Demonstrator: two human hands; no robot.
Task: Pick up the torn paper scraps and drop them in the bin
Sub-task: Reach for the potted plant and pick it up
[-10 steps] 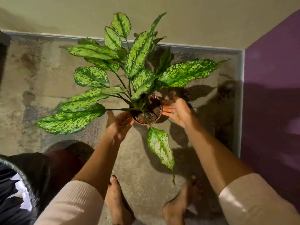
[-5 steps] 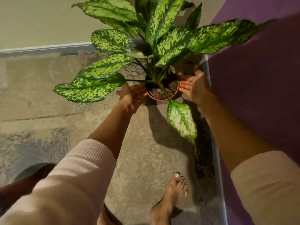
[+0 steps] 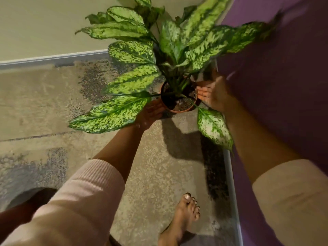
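No paper scraps and no bin show in the head view. A terracotta plant pot [image 3: 178, 110] with large speckled green leaves [image 3: 134, 52] is gripped from both sides. My left hand [image 3: 150, 113] presses its left wall, partly under a leaf. My right hand [image 3: 212, 94] cups its right wall, fingers flat against the rim. The pot hangs a little above the floor, with its shadow below it, close to the room's corner.
A purple wall [image 3: 284, 77] runs along the right and a beige wall [image 3: 44, 27] with a pale skirting [image 3: 53, 58] stands behind. The worn concrete floor [image 3: 44, 107] spreads to the left. My bare foot [image 3: 184, 217] stands near the bottom.
The pot, held in both hands, has moved right toward the corner by the purple wall. The dark bin with paper at the lower left has left the view.
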